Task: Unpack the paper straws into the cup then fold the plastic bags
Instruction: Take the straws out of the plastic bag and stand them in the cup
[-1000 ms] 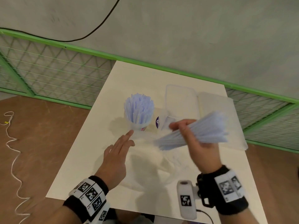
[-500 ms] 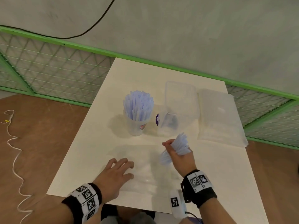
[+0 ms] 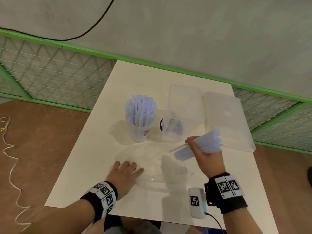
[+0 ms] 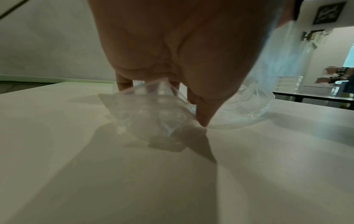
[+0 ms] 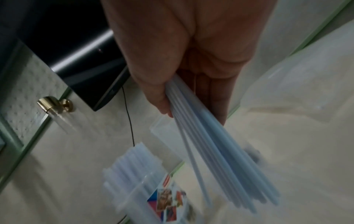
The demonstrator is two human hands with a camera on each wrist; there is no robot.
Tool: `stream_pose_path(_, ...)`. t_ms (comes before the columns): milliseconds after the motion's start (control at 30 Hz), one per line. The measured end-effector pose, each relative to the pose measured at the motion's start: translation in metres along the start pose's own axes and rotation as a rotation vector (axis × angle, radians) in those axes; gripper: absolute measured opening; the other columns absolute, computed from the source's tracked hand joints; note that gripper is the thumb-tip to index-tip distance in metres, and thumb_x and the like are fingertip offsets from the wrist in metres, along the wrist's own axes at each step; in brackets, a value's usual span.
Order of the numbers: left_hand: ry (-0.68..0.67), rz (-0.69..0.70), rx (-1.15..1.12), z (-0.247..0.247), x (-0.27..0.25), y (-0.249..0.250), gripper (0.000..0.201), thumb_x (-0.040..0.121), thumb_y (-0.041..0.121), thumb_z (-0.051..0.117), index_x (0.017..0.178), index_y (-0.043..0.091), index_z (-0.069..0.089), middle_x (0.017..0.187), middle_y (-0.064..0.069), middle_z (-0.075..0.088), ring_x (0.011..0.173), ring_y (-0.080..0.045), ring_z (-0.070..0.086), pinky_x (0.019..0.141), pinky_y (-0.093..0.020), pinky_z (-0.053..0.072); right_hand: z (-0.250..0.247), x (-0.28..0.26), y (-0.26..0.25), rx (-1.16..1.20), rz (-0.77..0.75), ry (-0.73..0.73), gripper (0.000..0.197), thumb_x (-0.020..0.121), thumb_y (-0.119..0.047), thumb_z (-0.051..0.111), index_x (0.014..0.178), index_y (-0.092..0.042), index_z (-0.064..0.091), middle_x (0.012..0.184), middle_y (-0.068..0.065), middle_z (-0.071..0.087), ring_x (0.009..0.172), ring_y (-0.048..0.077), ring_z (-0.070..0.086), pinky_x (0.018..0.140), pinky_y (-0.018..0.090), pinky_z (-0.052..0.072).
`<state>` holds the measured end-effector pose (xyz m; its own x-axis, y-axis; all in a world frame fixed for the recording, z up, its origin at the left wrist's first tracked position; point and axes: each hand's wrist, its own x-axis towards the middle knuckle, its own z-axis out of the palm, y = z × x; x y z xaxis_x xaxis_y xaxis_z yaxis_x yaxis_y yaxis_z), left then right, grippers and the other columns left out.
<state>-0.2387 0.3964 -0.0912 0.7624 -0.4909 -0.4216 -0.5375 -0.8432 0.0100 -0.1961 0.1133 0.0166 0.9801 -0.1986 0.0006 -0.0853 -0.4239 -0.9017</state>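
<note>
Over the tabletop's right side, the right hand (image 3: 208, 157) grips a light, stiff, slippery straw bundle (image 3: 200, 146) mid-length, while the left hand (image 3: 125, 173) presses fingers on the limp plastic bag (image 3: 157, 166) near the front edge.

Left hand (image 3: 125, 173) palm down, fingers spread and fairly straight, fingertips (image 4: 203, 121) pressing low near the front edge. Right hand (image 3: 206, 155) raised, back upward, fingers and thumb curled around a bundle, both wrists banded.

left hand (image 4: 182, 53) hides bag (image 4: 153, 121) top; cup (image 5: 153, 197) blurred.
</note>
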Motion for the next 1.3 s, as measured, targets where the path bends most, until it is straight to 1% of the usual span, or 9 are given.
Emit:
stream_pose_path(167,0.053,-0.067,-0.093,-0.014,0.007,-0.001,0.074,0.085,0.063,0.041,0.149,0.029,0.023,0.147,-0.001,0.022,0.137,-0.029,0.021,0.102,-0.052,0.020,0.009,0.002,0.027,-0.139,0.153,-0.046,0.005,0.087,-0.028,0.072,0.088,-0.024,0.076,0.090,0.005,0.074,0.080,0.013,0.070,0.072,0.026,0.056)
stream_pose_path(233,0.182,-0.035,-0.190,-0.031,0.002,-0.003,0.074,0.079,0.071,0.040,0.141,0.031,0.040,0.139,0.002,0.027,0.132,-0.027,0.030,0.094,-0.050,0.028,0.015,0.001,0.036,-0.165,0.198,-0.086,0.005,0.087,-0.028,0.072,0.087,-0.025,0.075,0.089,0.007,0.074,0.084,0.021,0.070,0.080,0.037,0.056)
stream_pose_path(300,0.427,-0.009,-0.296,-0.048,-0.002,-0.011,0.059,0.078,0.067,0.047,0.126,0.034,0.054,0.127,0.004,0.036,0.120,-0.024,0.045,0.084,-0.041,0.031,0.013,0.002,0.033,-0.158,0.187,-0.088,0.004,0.087,-0.027,0.072,0.087,-0.024,0.075,0.089,0.006,0.073,0.084,0.020,0.070,0.078,0.032,0.056)
stream_pose_path(400,0.843,-0.094,-0.438,-0.084,-0.005,-0.033,0.041,0.079,0.056,0.055,0.113,0.033,0.056,0.127,0.001,0.040,0.119,-0.020,0.041,0.087,-0.032,0.019,0.000,0.009,0.012,-0.104,0.063,-0.048,0.004,0.087,-0.024,0.072,0.085,-0.026,0.075,0.088,-0.002,0.074,0.081,0.010,0.069,0.068,0.014,0.051)
stream_pose_path(500,1.001,-0.181,-0.522,-0.127,-0.004,-0.060,0.052,0.073,0.062,0.059,0.116,0.034,0.050,0.134,0.000,0.036,0.126,-0.019,0.035,0.091,-0.028,0.015,-0.013,0.016,-0.026,0.009,-0.068,-0.038,0.007,0.088,-0.021,0.072,0.082,-0.024,0.075,0.090,-0.004,0.075,0.087,0.011,0.069,0.076,0.028,0.054)
stream_pose_path(700,0.606,-0.021,-0.412,-0.160,0.038,-0.107,0.068,0.072,0.083,0.040,0.136,0.063,0.031,0.161,0.006,0.008,0.146,-0.020,0.015,0.111,-0.055,0.021,0.000,0.030,-0.110,0.250,-0.187,-0.179,0.010,0.090,-0.013,0.068,0.082,-0.010,0.074,0.089,0.004,0.076,0.086,0.018,0.071,0.064,0.035,0.060)
stream_pose_path(900,0.414,0.188,-0.820,-0.173,0.068,-0.121,0.045,0.072,0.083,0.044,0.117,0.074,0.042,0.153,0.025,0.015,0.141,-0.002,0.021,0.116,-0.034,0.024,0.055,0.050,-0.130,0.251,-0.194,-0.230,0.007,0.088,-0.020,0.072,0.085,-0.014,0.074,0.089,0.008,0.074,0.081,0.032,0.069,0.061,0.057,0.056)
stream_pose_path(1100,0.418,0.222,-1.114,-0.158,0.086,-0.133,0.039,0.086,0.040,0.062,0.121,0.025,0.070,0.152,0.010,0.038,0.140,-0.009,0.036,0.115,-0.043,0.035,0.080,0.070,-0.136,0.218,-0.316,-0.231,0.006,0.089,-0.019,0.071,0.089,-0.013,0.074,0.091,-0.002,0.075,0.089,0.012,0.070,0.078,0.030,0.057)
stream_pose_path(1300,0.405,0.206,-1.191,-0.168,0.077,-0.132,0.027,0.089,0.037,0.063,0.115,0.038,0.069,0.153,0.012,0.037,0.139,-0.008,0.037,0.115,-0.047,0.034,0.091,0.077,-0.125,0.041,-0.343,-0.289,0.025,0.088,-0.038,0.069,0.092,-0.014,0.074,0.089,0.003,0.075,0.084,0.015,0.071,0.076,0.044,0.058)
